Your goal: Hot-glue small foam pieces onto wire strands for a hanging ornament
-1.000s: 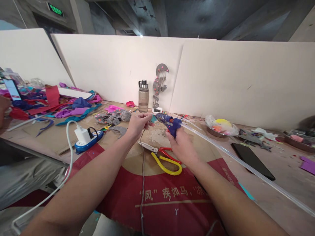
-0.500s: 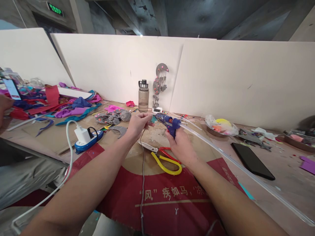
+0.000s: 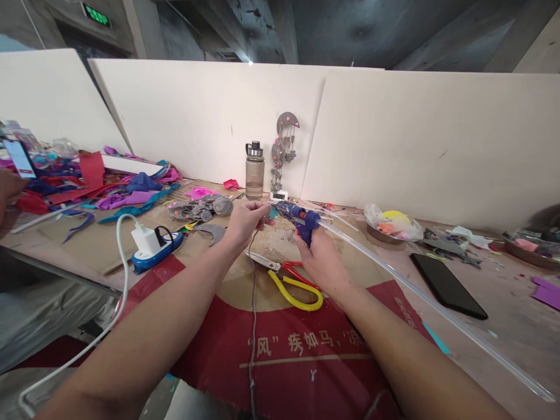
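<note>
My right hand (image 3: 322, 256) is wrapped round the handle of a blue glue gun (image 3: 301, 217), its nozzle pointing left. A long clear glue stick (image 3: 394, 271) runs out of its back toward the lower right. My left hand (image 3: 248, 221) is closed in a pinch right at the nozzle tip. Grey yarn (image 3: 254, 315) hangs from those fingers and runs down over the cardboard; what else they pinch is too small to make out. A teal bit (image 3: 273, 211) shows between fingers and nozzle. Below the hands lie scissors with yellow and red handles (image 3: 301, 297).
A water bottle (image 3: 254, 175) and a grey moon-shaped hanging ornament (image 3: 287, 123) stand by the white partition (image 3: 394, 128). Left are a blue power strip (image 3: 149, 259), a yarn ball (image 3: 223, 205) and colourful felt scraps (image 3: 144, 182). A phone (image 3: 446, 284) and a bowl (image 3: 387, 234) are at right.
Both hands, the glue gun and the yarn stay practically where they were. Only a very slight shift of the whole view shows.
</note>
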A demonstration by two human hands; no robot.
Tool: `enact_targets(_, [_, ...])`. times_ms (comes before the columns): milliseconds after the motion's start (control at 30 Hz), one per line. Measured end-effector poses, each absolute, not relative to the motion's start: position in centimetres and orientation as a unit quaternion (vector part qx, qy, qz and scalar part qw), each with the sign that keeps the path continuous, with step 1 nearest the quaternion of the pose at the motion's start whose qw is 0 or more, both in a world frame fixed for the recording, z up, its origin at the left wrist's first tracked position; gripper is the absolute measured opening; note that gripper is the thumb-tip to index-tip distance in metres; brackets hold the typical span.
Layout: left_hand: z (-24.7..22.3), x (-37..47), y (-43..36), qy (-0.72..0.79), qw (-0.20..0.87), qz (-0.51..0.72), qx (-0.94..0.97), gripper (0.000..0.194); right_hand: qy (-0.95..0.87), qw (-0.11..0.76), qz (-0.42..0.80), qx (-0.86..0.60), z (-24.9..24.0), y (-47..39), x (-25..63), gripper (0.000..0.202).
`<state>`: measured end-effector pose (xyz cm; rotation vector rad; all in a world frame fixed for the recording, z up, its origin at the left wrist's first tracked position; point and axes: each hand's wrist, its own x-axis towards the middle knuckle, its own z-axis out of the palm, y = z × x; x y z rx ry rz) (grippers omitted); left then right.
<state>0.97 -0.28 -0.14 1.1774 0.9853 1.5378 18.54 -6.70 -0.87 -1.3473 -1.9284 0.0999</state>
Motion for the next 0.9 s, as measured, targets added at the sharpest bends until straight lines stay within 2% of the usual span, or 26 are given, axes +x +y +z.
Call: enact_targets(900, [-0.13, 0.52, 0.05, 0.407, 0.461, 0.626, 0.481, 0.02, -0.757, 0.381, 0.035, -0.53, -0.84, -6.77, 18.42, 0.038])
